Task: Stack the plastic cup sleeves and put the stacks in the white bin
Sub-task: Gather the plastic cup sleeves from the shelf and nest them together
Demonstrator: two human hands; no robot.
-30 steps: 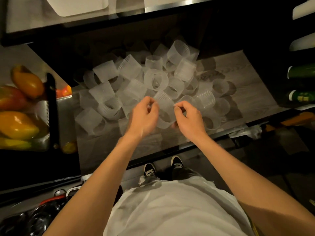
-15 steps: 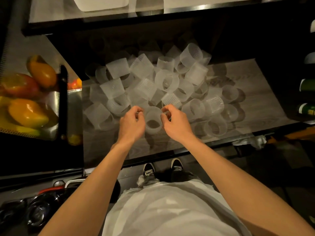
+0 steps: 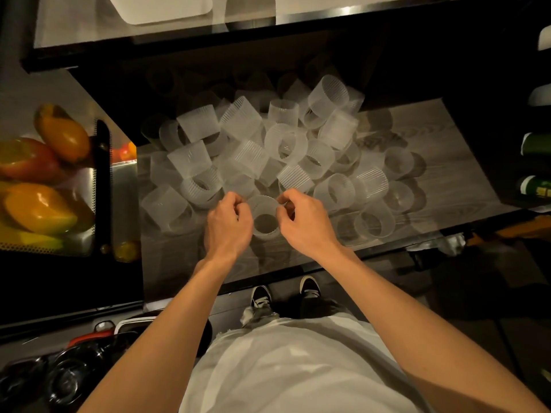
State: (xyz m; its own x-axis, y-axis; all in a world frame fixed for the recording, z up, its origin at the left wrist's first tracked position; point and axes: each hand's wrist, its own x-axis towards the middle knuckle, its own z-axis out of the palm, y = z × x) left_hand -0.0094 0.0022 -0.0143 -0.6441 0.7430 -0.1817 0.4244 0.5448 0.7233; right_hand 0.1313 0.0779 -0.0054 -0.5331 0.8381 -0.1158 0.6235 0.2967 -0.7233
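Note:
A heap of translucent ribbed plastic cup sleeves (image 3: 268, 144) covers the middle of a wooden counter (image 3: 447, 174). One upright cup sleeve (image 3: 265, 223) stands at the heap's near edge, its opening facing up. My left hand (image 3: 228, 225) pinches its left rim and my right hand (image 3: 301, 220) pinches its right rim, fingers curled. Whether a second sleeve sits nested inside it I cannot tell. A corner of the white bin (image 3: 161, 8) shows on the raised ledge at the top.
A perforated metal basket (image 3: 89, 186) of mangoes (image 3: 38, 208) stands to the left. Bottles (image 3: 536, 186) lie on shelves at the right edge. Loose sleeves (image 3: 372, 225) sit right of my hands. The counter's front edge runs just below my wrists.
Both hands brought a tilted sleeve down and closer together; it now stands upright on the counter between them. The camera view shifted slightly.

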